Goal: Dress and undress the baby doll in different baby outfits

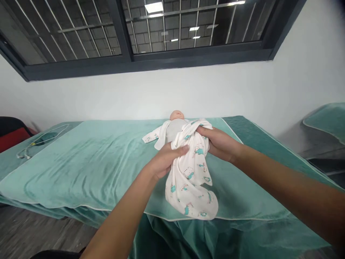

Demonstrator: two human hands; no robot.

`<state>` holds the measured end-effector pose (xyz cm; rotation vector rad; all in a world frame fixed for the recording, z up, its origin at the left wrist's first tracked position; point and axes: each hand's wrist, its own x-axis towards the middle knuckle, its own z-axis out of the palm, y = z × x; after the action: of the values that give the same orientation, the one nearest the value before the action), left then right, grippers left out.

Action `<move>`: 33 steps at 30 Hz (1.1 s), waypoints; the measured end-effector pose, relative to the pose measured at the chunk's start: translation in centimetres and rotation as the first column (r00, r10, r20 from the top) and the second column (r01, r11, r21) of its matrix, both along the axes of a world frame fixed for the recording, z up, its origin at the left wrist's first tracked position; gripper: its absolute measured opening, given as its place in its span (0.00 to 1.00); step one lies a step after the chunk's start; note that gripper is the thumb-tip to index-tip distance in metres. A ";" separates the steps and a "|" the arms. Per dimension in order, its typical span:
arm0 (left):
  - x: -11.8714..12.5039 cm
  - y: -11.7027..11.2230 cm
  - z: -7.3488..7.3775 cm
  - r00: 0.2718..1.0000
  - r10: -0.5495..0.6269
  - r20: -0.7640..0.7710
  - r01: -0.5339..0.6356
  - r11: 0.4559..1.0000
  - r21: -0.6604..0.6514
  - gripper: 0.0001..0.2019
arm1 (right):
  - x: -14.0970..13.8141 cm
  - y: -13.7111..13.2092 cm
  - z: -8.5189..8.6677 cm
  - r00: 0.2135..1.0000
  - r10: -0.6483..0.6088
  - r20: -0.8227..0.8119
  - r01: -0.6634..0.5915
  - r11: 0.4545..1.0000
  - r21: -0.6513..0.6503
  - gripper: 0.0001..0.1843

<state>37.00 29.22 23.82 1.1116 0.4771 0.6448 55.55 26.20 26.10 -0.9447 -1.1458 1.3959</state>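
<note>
Fingers: both hands are gripping. The left hand [165,159] is pinching the patterned baby cloth [192,172] partway along, its thumb lying across the top; the right hand [215,141] is holding the bunched far end, its fingertips partly hidden in the folds.

The cloth is lying between the hands, its long axis running far to near, the loose end drooping toward the bed's near edge. The doll [176,115] is lying just beyond, head at the far side, body pointing near and partly covered. The left hand is sitting nearer the viewer, the right farther out, to the right of the doll's body. A patterned sleeve [152,135] is stretching out left of the doll; whether it is joining the held cloth, cannot tell.

Counting: hands two, doll one, held cloth one, outstretched sleeve one.

Farther out: one pale green blanket [81,162] is spreading underneath; one white cord [54,133] is lying far left; one barred window [128,61] is standing above the far side.
</note>
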 end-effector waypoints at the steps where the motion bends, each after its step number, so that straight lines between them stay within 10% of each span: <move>1: -0.1 -0.2 -0.3 0.999 -0.036 -0.017 0.036 0.999 -0.008 0.31 | 0.1 0.0 -0.1 1.000 -0.026 -0.017 0.026 0.999 -0.024 0.22; 9: 0.8 -0.3 -3.1 0.996 0.089 0.026 -0.087 0.993 -0.078 0.29 | 1.9 -1.0 -3.0 0.998 -0.004 0.069 0.019 0.976 -0.215 0.26; 16: 1.5 -0.4 -7.1 0.938 0.090 -0.336 -0.067 0.995 0.079 0.21 | 3.0 -3.9 -8.8 0.960 0.246 0.134 -0.183 0.912 -0.366 0.33; 21: 2.2 -1.1 -7.5 0.715 0.271 -0.645 0.209 0.797 0.567 0.13 | 3.1 -4.8 -13.6 0.924 0.075 0.374 0.026 0.966 -0.258 0.33; 26: 3.2 -2.0 -7.7 0.525 0.358 -0.772 0.408 0.691 0.597 0.15 | 2.7 -4.7 -15.9 0.837 -0.056 0.544 0.139 0.984 -0.112 0.33; 33: 2.5 -1.5 -7.3 0.722 0.136 -0.678 0.358 0.766 0.534 0.17 | 1.7 -6.4 -14.4 0.935 0.013 0.355 0.097 0.951 -0.292 0.36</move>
<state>39.51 27.77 16.56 2.0594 0.8510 0.2323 57.28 19.77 11.72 -1.4823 -1.1785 1.4296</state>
